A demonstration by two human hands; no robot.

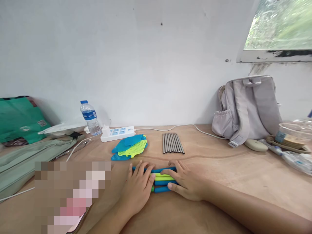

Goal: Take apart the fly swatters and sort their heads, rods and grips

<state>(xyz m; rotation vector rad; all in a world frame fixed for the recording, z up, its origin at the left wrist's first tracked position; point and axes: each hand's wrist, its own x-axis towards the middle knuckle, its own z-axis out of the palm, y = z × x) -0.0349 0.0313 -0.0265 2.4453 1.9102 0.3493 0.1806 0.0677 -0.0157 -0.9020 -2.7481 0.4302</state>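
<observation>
Several blue and lime-green plastic handles (pixel 164 183) lie side by side in a row on the table, partly covered by my hands. My left hand (pixel 140 185) rests palm down over their left end, its fingers stretched out. Over the right end lies my right hand (pixel 186 182), fingers spread across the row and thumb on the nearest blue handle. Neither hand is closed around anything. Beyond them is a pile of blue and lime-green mesh fly swatter heads (pixel 133 148). To its right, several thin metal tubes (pixel 173 143) are lined up neatly.
A white power strip (pixel 119 133) and a water bottle (pixel 90 117) stand by the wall. A grey backpack (pixel 251 107) leans there on the right, near a plastic cup (pixel 293 135). At left are a green bag (pixel 21 120) and a blurred-out patch (pixel 73 198).
</observation>
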